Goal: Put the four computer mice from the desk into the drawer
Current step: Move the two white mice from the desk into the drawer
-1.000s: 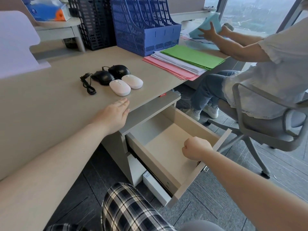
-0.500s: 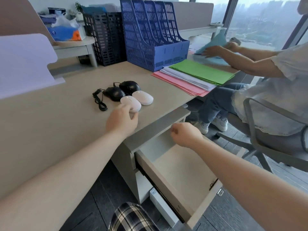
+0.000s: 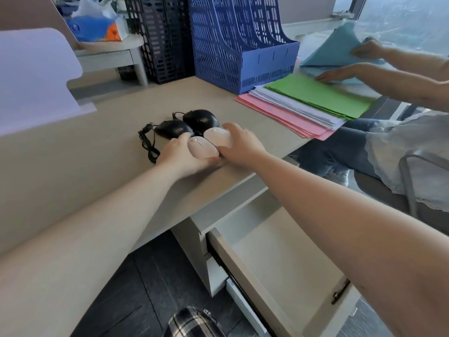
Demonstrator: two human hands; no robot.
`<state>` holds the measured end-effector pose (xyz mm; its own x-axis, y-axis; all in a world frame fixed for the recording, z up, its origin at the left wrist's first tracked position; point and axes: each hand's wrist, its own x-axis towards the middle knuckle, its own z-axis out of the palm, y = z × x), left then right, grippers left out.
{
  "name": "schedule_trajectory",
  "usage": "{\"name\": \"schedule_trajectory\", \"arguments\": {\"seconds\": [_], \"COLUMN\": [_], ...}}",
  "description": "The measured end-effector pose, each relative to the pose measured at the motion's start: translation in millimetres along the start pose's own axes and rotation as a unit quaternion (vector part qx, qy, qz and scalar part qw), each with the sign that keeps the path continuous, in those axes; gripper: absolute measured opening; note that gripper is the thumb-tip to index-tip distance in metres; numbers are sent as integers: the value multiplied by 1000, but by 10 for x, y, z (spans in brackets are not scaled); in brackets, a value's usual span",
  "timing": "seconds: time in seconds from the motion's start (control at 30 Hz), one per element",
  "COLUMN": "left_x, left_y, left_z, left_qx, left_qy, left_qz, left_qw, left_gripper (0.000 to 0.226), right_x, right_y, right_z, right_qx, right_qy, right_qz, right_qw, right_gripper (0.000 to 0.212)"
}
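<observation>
Head view: both hands are on the desk [image 3: 73,166] at the cluster of four mice. The left hand [image 3: 181,155] grasps the near white mouse [image 3: 202,147], thumb under its near edge and fingers along its left side. The right hand [image 3: 240,145] grasps the far white mouse [image 3: 217,137], fingers curled over its right side. The two white mice touch each other. Just behind them lie two black mice [image 3: 173,128] [image 3: 200,120], side by side, with a coiled black cable [image 3: 148,145] at their left. All four are on the desktop. The drawer [image 3: 279,259] below the desk edge stands pulled out. Further back stand a blue file rack [image 3: 243,45] and stacked coloured paper [image 3: 303,103], where another person handles blue sheets.
</observation>
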<state>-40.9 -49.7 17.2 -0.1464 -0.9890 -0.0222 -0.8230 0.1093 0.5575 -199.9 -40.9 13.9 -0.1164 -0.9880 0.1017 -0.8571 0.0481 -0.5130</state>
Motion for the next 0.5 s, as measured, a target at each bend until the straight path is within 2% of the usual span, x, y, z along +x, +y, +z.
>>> {"name": "schedule_trajectory", "arguments": {"seconds": [0.1, 0.23, 0.27, 0.4, 0.5], "left_x": [30, 78, 81, 7, -144], "left_y": [-14, -19, -10, 70, 179], "left_z": [38, 66, 73, 130, 208], "left_qx": [15, 27, 36, 77, 79], "left_qy": [-9, 7, 12, 37, 60], "left_qz": [-1, -21, -24, -24, -1], "left_qw": [1000, 999, 999, 996, 995], "left_gripper": [118, 127, 128, 128, 124], "right_x": [46, 44, 20, -122, -277], "right_y": [2, -3, -4, 41, 160], "right_z": [45, 54, 41, -31, -93], "right_qx": [17, 58, 70, 109, 134], "right_qy": [-11, -12, -10, 8, 35], "right_qz": [8, 16, 16, 37, 53], "right_qw": [1000, 998, 997, 993, 989], "right_gripper": [55, 26, 27, 62, 68]}}
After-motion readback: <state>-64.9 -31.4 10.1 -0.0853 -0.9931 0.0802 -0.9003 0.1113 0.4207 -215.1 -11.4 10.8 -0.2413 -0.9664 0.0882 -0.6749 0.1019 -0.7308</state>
